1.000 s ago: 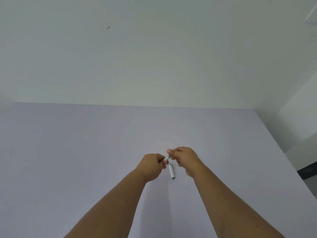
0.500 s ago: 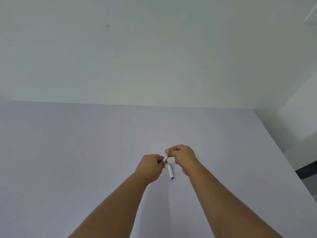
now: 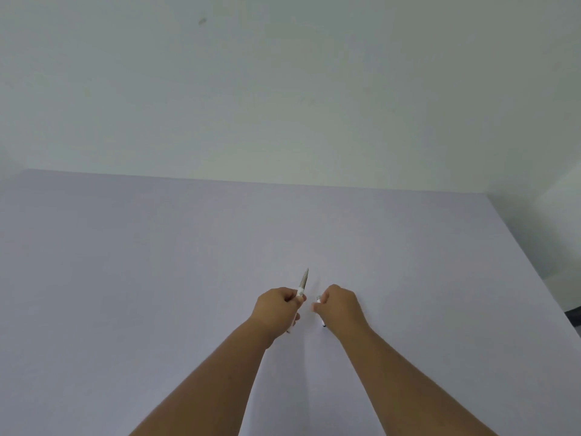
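Lavender-grey tabletop (image 3: 157,278) fills my lower view, matte and evenly lit. Behind its far edge stands a plain pale-green wall (image 3: 283,89); I note one small dark smudge (image 3: 202,21) high up. At right a side wall (image 3: 561,212) meets it in a corner, with a dark strip (image 3: 574,316) low at the edge.

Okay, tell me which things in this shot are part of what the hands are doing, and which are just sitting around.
In the job:
- left hand, gripping the pointed pen part
- right hand, curled round the white pen piece

Just there:
- lavender table
- pale wall with a small dark mark
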Tool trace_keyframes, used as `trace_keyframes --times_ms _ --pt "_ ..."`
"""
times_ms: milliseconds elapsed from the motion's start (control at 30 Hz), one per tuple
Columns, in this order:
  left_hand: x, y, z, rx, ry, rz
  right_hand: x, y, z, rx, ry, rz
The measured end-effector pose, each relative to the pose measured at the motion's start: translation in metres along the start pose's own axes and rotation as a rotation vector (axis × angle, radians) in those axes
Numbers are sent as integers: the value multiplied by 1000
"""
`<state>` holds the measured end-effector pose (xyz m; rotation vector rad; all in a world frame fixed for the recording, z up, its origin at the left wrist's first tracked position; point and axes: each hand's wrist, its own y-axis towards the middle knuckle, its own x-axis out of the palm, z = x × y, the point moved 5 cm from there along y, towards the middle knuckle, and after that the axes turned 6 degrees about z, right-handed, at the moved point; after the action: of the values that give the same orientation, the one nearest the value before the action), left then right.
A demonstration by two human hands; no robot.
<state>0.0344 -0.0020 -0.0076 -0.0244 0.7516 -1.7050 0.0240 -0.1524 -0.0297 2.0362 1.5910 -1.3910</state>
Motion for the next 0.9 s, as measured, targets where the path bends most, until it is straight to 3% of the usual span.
trace_keyframes --times_ms 133,267,367,500,567,900 --pt "0 1 -2 12 46 -18 10 1 1 -27 -155 50" --pt "0 3 -3 -4 45 -41 3 5 -4 -34 -115 81" --pt "1 4 -1 -5 68 -59 -16 11 -8 -7 178 142" --pt "2 2 2 -3 84 -89 -37 18 -13 145 816 132" --pt "3 1 5 9 93 -108 -42 21 -16 175 932 112" --pt "6 -2 9 23 82 -124 -24 11 -17 130 856 -74"
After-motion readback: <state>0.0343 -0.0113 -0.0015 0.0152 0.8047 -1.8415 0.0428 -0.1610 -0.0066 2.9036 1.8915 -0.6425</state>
